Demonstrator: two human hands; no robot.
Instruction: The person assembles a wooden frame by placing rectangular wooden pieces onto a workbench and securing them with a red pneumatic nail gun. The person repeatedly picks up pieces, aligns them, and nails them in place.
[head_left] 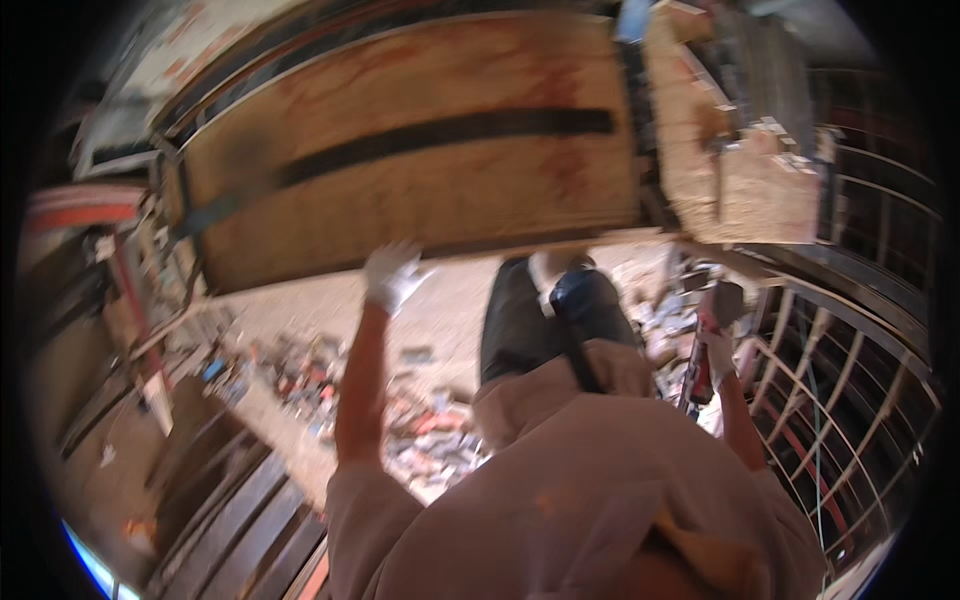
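Note:
My left hand (393, 277), in a white glove, lies at the near edge of a large wooden board (420, 210). Its fingers reach onto the wood with the thumb apart; motion blurs the exact contact. A dark strip (450, 133) crosses the board, which has reddish stains. On the right, my gloved right hand (718, 350) is closed round a red and black power tool (697, 372), held low beside my leg. A grey, blocky part (727, 303) shows at the tool's upper end; its exact kind is too blurred to make out.
Wood offcuts and coloured scraps (430, 430) litter the floor around my feet. A metal grid rack (830, 400) stands close on the right. Dark planks (240, 510) lie at the lower left. A stepped wooden piece (765, 190) sits at the board's far right.

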